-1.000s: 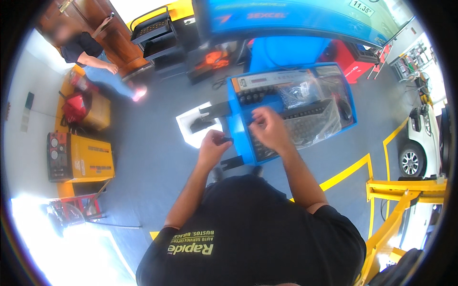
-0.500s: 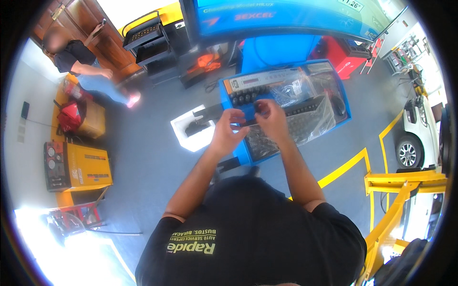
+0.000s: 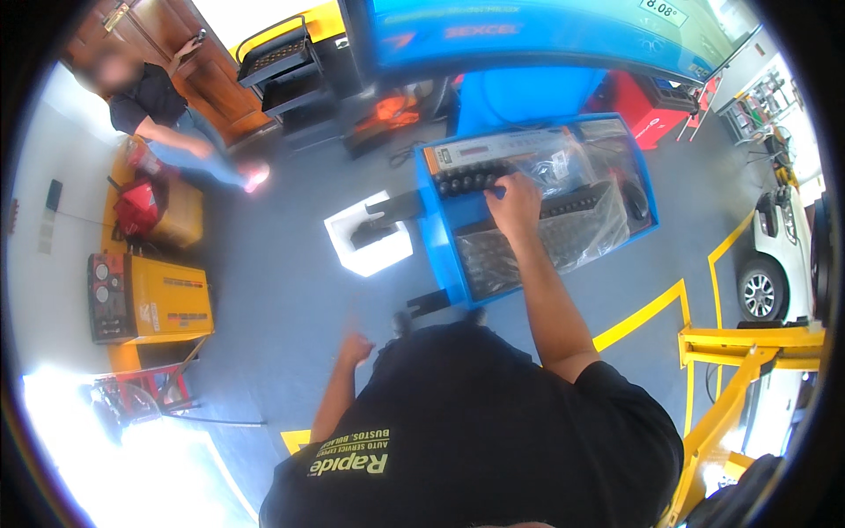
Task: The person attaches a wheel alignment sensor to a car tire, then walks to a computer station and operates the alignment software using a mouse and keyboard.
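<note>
My right hand (image 3: 517, 201) is over the blue cart tray (image 3: 447, 255), its fingers closed at the right end of a row of black round pieces (image 3: 466, 180). Whatever its fingertips hold is hidden. Lower left, beside my body, hangs my left hand (image 3: 355, 348), blurred and away from the tray. Below my right hand lies a black keyboard (image 3: 510, 255) under clear plastic. A black computer mouse (image 3: 634, 201) sits at the tray's right end. Along the far side are a long grey-and-orange box (image 3: 493, 150) and a clear plastic bag (image 3: 553, 167).
A white holder (image 3: 374, 255) and dark brackets (image 3: 429, 304) jut from the cart's left side. Beyond the cart stands a large screen (image 3: 528, 35). A person (image 3: 167, 123) is by the wooden door, near a yellow machine (image 3: 167, 295). Right: yellow lift (image 3: 748, 339), white vehicle (image 3: 775, 246).
My left hand has left the tray and dropped down beside my body. My right hand stays over the tray, now turned palm down. The person by the door has shifted slightly.
</note>
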Demonstrator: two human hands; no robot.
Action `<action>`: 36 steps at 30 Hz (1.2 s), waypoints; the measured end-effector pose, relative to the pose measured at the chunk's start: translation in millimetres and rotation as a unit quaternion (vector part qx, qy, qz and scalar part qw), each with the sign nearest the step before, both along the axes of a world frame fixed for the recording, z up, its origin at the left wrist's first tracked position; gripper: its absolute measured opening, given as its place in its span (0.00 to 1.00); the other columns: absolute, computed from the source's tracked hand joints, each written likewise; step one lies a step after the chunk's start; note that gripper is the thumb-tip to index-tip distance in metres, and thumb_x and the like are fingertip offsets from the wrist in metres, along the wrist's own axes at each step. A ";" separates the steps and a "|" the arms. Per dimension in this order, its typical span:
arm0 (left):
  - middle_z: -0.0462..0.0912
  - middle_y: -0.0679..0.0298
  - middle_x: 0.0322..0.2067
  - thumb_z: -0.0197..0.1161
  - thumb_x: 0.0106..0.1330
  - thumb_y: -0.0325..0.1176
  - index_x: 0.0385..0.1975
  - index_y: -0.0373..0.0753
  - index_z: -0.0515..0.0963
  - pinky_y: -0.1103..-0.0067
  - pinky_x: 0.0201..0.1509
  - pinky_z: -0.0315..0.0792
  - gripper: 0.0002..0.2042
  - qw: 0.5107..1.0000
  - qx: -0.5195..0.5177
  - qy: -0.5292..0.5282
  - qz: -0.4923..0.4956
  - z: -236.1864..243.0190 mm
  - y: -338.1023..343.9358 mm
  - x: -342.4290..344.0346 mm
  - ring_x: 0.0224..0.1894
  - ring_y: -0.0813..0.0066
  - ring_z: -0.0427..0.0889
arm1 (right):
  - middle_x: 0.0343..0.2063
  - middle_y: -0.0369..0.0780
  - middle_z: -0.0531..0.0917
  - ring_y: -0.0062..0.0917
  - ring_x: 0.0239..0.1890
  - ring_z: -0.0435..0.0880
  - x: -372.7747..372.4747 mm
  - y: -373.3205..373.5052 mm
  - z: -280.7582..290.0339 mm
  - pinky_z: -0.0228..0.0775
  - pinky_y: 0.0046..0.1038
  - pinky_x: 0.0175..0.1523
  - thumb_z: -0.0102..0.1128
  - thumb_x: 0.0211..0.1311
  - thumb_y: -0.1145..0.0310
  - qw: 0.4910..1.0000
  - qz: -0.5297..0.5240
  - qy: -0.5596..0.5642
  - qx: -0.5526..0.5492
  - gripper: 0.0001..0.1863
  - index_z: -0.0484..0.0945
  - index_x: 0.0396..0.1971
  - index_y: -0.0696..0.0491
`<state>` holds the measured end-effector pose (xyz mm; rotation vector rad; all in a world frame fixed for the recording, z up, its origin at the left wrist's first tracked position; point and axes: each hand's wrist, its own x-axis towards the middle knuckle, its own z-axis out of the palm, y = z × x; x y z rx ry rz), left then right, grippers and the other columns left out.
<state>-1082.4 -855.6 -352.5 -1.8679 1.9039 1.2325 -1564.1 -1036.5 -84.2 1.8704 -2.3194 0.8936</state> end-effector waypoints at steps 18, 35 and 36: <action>0.87 0.59 0.27 0.58 0.77 0.42 0.41 0.41 0.86 0.68 0.35 0.83 0.13 0.884 0.203 0.190 0.376 -43.5 44.5 41.7 0.29 0.67 0.87 | 0.42 0.44 0.83 0.45 0.53 0.81 -0.7 -5.2 -1.4 0.71 0.49 0.58 0.79 0.56 0.55 1.000 -0.021 0.017 -0.005 0.17 0.88 0.39 0.50; 0.90 0.51 0.45 0.64 0.72 0.47 0.56 0.34 0.84 0.59 0.57 0.81 0.23 0.913 0.257 0.166 0.271 -62.2 50.6 103.8 0.50 0.53 0.89 | 0.48 0.44 0.82 0.42 0.54 0.81 48.5 116.1 39.6 0.73 0.42 0.61 0.76 0.57 0.70 0.987 -0.004 -0.150 -0.049 0.14 0.85 0.43 0.53; 0.90 0.52 0.45 0.64 0.72 0.46 0.56 0.34 0.84 0.59 0.57 0.81 0.22 0.927 0.257 0.148 0.229 -62.4 44.6 106.6 0.49 0.54 0.89 | 0.47 0.44 0.83 0.42 0.54 0.81 60.4 134.8 37.9 0.73 0.42 0.62 0.76 0.56 0.70 0.991 0.036 -0.107 -0.074 0.15 0.85 0.43 0.52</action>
